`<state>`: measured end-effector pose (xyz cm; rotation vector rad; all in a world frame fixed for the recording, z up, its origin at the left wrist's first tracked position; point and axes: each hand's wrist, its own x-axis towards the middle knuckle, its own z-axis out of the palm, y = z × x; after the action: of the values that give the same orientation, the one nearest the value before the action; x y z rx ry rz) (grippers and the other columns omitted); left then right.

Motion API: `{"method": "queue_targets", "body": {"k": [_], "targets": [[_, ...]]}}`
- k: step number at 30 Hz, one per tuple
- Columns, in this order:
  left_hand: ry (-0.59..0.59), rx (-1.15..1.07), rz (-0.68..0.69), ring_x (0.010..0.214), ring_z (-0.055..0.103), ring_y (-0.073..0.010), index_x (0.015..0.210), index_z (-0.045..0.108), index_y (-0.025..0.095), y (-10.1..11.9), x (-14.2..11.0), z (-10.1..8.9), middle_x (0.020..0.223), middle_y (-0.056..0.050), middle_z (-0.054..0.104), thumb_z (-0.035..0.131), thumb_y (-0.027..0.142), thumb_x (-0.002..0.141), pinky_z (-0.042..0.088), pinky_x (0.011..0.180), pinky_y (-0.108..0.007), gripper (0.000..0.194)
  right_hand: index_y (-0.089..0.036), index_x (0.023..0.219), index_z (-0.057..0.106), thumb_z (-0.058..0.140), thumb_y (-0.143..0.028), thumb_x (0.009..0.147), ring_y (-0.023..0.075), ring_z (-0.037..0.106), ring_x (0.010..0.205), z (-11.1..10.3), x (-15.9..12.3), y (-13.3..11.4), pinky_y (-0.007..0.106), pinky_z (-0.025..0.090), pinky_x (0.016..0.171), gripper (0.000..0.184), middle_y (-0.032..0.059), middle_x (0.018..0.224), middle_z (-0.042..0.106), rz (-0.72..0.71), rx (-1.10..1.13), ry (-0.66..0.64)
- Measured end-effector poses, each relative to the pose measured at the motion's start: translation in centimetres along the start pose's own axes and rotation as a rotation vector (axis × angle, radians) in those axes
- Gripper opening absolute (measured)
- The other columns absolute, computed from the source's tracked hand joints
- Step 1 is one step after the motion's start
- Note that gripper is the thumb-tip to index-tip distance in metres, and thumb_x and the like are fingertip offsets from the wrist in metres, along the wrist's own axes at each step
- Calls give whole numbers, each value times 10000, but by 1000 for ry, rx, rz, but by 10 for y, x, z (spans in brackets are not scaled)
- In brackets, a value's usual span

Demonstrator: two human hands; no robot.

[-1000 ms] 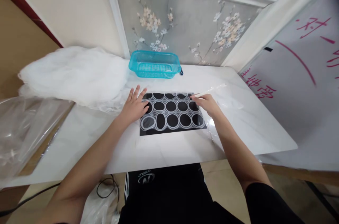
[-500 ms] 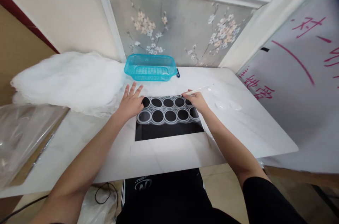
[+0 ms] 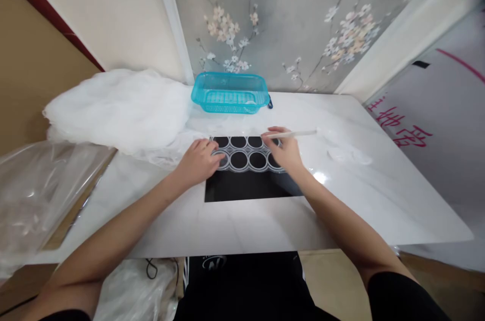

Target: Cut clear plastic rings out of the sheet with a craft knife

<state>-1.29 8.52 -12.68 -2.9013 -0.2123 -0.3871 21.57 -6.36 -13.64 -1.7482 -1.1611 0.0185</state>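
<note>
Right hand (image 3: pixel 285 151): pinches a thin white stick (image 3: pixel 293 134), fingers on the ringed clear sheet (image 3: pixel 246 153).
Left hand (image 3: pixel 199 161): fingers curled, pressing the sheet's left edge.
Sheet: middle of the frame, covering the far half of the black mat (image 3: pixel 250 187).
Blue basket (image 3: pixel 230 91): above, near the wall.

Perhaps home: floral wall panel (image 3: pixel 273 23)

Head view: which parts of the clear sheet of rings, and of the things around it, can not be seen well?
- Clear ring sheet: left end under left hand; right end under right hand.
- White thin stick: near end hidden in right hand.
- Turquoise plastic basket: contents too small to tell.
- Pink writing on white board: cut by right edge.
</note>
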Motion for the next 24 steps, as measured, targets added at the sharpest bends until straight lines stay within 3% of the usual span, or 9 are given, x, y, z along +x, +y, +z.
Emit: {"method": "queue_targets", "body": {"k": [3,6,8,24], "targets": [[-93,-11,61,840,524,-211,1075,676,224,9,-21,-6,876,-71,600,483,188,862,387,710,-345,290,-200,826,721,599,-273,832,217,637,945,38,-16,-26,365,463,899,142,60,915,715,-106,93,-205],[-138,-36,64,794,516,-197,1070,678,211,8,-35,-5,821,-60,590,494,185,853,361,676,-334,286,-198,842,720,594,-237,837,195,666,838,69,-25,-41,300,495,766,132,39,867,729,-71,180,-406],[-146,-50,54,788,512,-193,1068,679,215,4,-40,-4,803,-52,584,490,183,856,348,666,-330,285,-199,843,721,597,-222,832,188,671,808,81,-26,-44,280,488,718,126,27,866,732,-38,176,-474],[-115,-113,64,772,517,-181,1095,676,226,1,-45,6,804,-45,592,498,199,868,326,655,-315,289,-199,819,722,600,-209,826,189,674,815,85,-25,-44,280,485,728,122,12,855,730,39,152,-544]]}}
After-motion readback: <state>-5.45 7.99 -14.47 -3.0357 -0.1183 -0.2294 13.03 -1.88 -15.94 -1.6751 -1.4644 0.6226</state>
